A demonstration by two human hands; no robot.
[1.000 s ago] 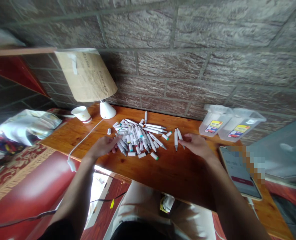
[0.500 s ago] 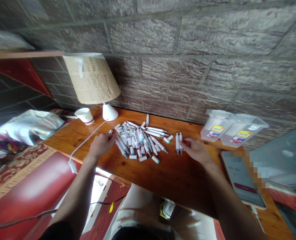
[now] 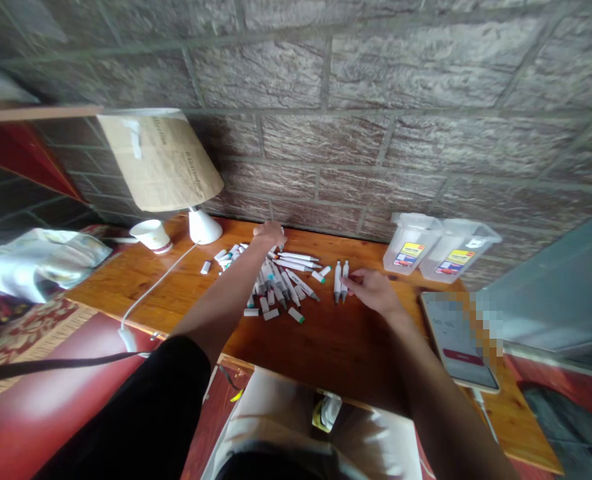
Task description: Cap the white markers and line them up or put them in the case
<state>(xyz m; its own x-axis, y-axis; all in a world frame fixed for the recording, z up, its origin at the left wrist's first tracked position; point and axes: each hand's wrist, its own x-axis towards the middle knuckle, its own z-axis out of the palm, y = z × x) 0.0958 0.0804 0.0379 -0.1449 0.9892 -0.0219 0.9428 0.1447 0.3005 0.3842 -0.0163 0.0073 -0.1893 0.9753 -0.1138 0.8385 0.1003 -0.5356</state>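
Note:
A heap of white markers [image 3: 276, 280] with coloured caps lies on the wooden table [image 3: 336, 340]. My left hand [image 3: 270, 233] is stretched over the heap to its far edge, fingers curled down where a lone upright marker stood earlier; what it grips is hidden. My right hand [image 3: 369, 288] rests on the table just right of two markers [image 3: 341, 279] lying side by side, its fingertips touching them, fingers bent and loosely apart.
A lamp [image 3: 163, 160] with a paper shade and white cord stands at the back left beside a paper cup [image 3: 151, 235]. Two clear plastic boxes [image 3: 439, 257] sit at the back right by the brick wall. A phone [image 3: 459, 340] lies at the right edge.
My left hand left the near left side of the heap and reached across it to the far edge. My right hand stayed by the two separate markers.

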